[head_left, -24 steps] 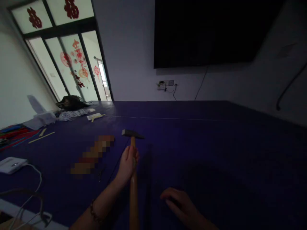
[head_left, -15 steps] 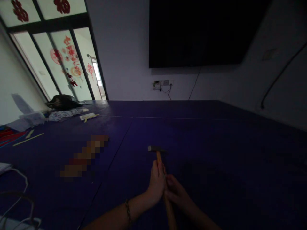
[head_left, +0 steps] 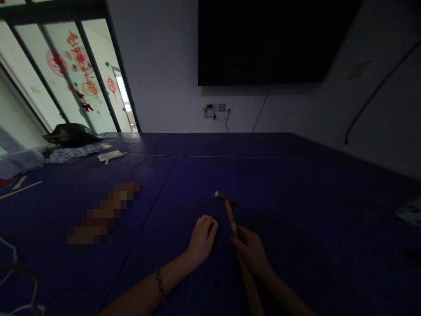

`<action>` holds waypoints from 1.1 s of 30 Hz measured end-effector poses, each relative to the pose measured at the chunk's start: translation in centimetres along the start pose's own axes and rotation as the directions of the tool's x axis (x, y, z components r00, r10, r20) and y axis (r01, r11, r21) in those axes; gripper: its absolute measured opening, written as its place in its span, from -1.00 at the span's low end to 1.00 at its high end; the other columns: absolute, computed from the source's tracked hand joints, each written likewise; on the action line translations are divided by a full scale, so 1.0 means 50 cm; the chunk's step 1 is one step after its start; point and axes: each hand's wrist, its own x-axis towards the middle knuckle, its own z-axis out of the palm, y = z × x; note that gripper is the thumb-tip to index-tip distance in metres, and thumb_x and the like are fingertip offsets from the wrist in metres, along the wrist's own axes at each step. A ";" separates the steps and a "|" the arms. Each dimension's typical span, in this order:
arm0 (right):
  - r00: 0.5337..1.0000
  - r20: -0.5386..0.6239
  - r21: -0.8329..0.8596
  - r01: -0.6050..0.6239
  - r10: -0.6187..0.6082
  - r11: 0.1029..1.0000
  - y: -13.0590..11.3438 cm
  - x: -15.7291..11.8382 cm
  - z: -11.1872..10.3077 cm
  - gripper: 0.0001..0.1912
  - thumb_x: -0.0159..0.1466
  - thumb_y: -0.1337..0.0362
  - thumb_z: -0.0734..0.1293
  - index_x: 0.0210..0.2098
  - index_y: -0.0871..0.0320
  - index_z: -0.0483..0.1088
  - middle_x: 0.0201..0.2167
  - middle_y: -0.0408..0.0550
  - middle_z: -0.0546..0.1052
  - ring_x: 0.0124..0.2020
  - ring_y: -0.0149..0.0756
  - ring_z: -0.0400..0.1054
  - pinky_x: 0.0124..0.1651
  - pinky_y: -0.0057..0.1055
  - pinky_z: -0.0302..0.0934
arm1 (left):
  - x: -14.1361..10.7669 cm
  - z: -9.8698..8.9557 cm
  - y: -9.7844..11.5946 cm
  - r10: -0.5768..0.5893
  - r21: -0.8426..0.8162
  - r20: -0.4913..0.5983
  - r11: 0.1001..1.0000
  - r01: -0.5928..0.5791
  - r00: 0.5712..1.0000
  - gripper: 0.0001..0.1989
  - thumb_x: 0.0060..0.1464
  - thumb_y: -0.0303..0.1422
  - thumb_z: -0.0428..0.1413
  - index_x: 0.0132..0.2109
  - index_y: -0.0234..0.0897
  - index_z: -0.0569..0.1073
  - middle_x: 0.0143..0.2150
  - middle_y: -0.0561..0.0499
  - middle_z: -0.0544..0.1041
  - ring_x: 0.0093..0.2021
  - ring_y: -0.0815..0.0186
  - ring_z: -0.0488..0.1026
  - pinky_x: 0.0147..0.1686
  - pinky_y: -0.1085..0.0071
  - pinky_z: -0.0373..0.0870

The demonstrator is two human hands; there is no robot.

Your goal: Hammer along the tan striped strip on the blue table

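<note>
My right hand [head_left: 251, 251] is closed around the wooden handle of a hammer [head_left: 249, 281], with thumb and fingers gripping it below the head. The metal hammer head [head_left: 226, 198] points away from me, above the dark purple tabletop [head_left: 296, 197]. To the left of the hammer, my left hand [head_left: 201, 239] is apart from the handle, its fingers loosely bent and the thumb slightly away from them. No object shows in it, though its palm is hidden. A bracelet [head_left: 159, 283] circles the left wrist.
A pixelated brownish strip [head_left: 105, 213] lies left of my hands. Papers [head_left: 110, 156], a black bag [head_left: 72, 134] and yellowish strips [head_left: 21, 189] are farther left. A pale cable [head_left: 34, 289] loops at the lower left. A light object [head_left: 409, 213] sits at the right edge.
My left hand has come off the hammer and moved left. The right hand keeps hold of the handle and has shifted right with it. The view has turned slightly right.
</note>
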 end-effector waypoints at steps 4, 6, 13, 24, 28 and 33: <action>0.988 -0.144 -0.307 -0.090 0.047 0.947 0.033 0.038 -0.045 -0.71 0.04 0.20 0.12 -0.48 0.24 0.39 -0.58 -0.03 0.49 -0.51 -0.21 0.36 -0.47 -0.40 0.16 | -0.027 -0.001 -0.020 0.045 0.011 -0.001 0.999 -0.045 0.999 -0.81 0.11 -0.36 -0.12 -0.34 -0.29 0.36 -0.24 -0.08 0.39 -0.18 0.28 0.31 -0.13 0.32 0.25; 0.982 -0.180 -0.380 -0.127 0.061 0.916 0.052 0.051 -0.070 -0.73 0.03 0.20 0.13 -0.53 0.23 0.38 -0.62 -0.02 0.47 -0.55 -0.21 0.34 -0.51 -0.40 0.11 | -0.033 -0.001 -0.024 0.050 -0.011 -0.018 0.999 -0.051 0.999 -0.82 0.10 -0.38 -0.11 -0.35 -0.30 0.36 -0.25 -0.08 0.40 -0.19 0.29 0.32 -0.14 0.33 0.26; 0.988 -0.143 -0.542 -0.132 0.064 0.830 0.099 0.068 -0.130 -0.77 0.04 0.22 0.16 -0.49 0.20 0.39 -0.59 -0.03 0.49 -0.51 -0.23 0.37 -0.49 -0.43 0.10 | -0.034 0.001 -0.027 0.016 -0.056 -0.026 0.998 -0.018 1.000 -0.83 0.05 -0.46 -0.10 -0.40 -0.31 0.36 -0.30 -0.07 0.41 -0.24 0.30 0.35 -0.19 0.35 0.29; 0.995 -0.028 -0.614 -0.090 0.092 0.784 0.113 0.068 -0.134 -0.69 0.08 0.21 0.14 -0.33 0.24 0.42 -0.42 0.01 0.54 -0.39 -0.23 0.42 -0.37 -0.44 0.17 | -0.041 0.003 -0.015 0.018 -0.068 -0.026 0.997 -0.020 0.999 -0.82 0.03 -0.49 -0.11 -0.42 -0.31 0.37 -0.38 -0.05 0.42 -0.29 0.31 0.36 -0.24 0.39 0.29; 0.994 -0.001 -0.640 -0.084 0.109 0.764 0.111 0.068 -0.145 -0.63 0.08 0.19 0.15 -0.23 0.30 0.39 -0.38 0.09 0.54 -0.38 -0.18 0.42 -0.34 -0.39 0.18 | -0.042 0.005 -0.014 0.012 -0.063 -0.022 0.998 -0.013 1.000 -0.83 0.02 -0.50 -0.10 -0.41 -0.31 0.37 -0.38 -0.05 0.42 -0.31 0.32 0.36 -0.26 0.40 0.29; 0.985 0.024 -0.707 -0.104 0.171 0.699 0.111 0.066 -0.159 -0.51 0.09 0.17 0.15 -0.07 0.35 0.30 -0.31 0.18 0.53 -0.32 -0.08 0.42 -0.28 -0.29 0.19 | -0.044 0.006 -0.016 0.000 -0.055 0.002 0.998 0.000 1.000 -0.83 0.00 -0.52 -0.09 -0.42 -0.30 0.38 -0.39 -0.04 0.43 -0.31 0.32 0.36 -0.28 0.40 0.30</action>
